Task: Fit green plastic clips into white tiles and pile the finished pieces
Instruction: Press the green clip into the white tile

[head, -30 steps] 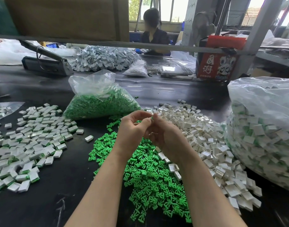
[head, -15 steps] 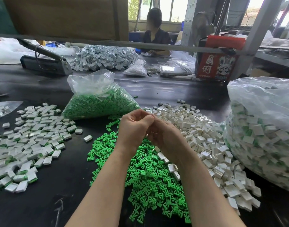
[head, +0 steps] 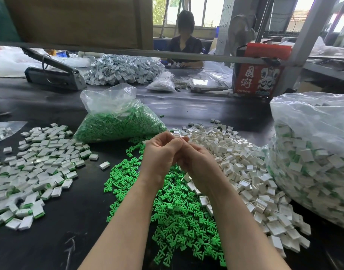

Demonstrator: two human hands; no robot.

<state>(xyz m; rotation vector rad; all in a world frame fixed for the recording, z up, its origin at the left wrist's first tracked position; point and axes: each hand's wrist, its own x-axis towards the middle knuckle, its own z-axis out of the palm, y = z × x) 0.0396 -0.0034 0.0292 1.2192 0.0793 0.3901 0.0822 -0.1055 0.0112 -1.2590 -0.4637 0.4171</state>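
Note:
My left hand (head: pixel 161 155) and my right hand (head: pixel 198 165) meet fingertip to fingertip above the black table, fingers curled, pinching a small piece that the fingers almost wholly hide. Below them lies a heap of loose green clips (head: pixel 177 211). To the right of it spreads a heap of empty white tiles (head: pixel 236 162). On the left lies the spread-out pile of finished tiles with green edges (head: pixel 36 164), and one finished piece (head: pixel 104 165) lies apart from it.
A clear bag of green clips (head: pixel 118 125) stands behind my hands. A large clear bag of finished pieces (head: pixel 313 162) fills the right side. Farther back are a heat sealer (head: pixel 52 76), a grey pile of parts (head: pixel 124 70), a red box (head: pixel 258 76) and a seated person (head: pixel 184 45).
My hands have closed tighter together, with the left fingers curling over the right fingertips. They stay in the same spot above the clips.

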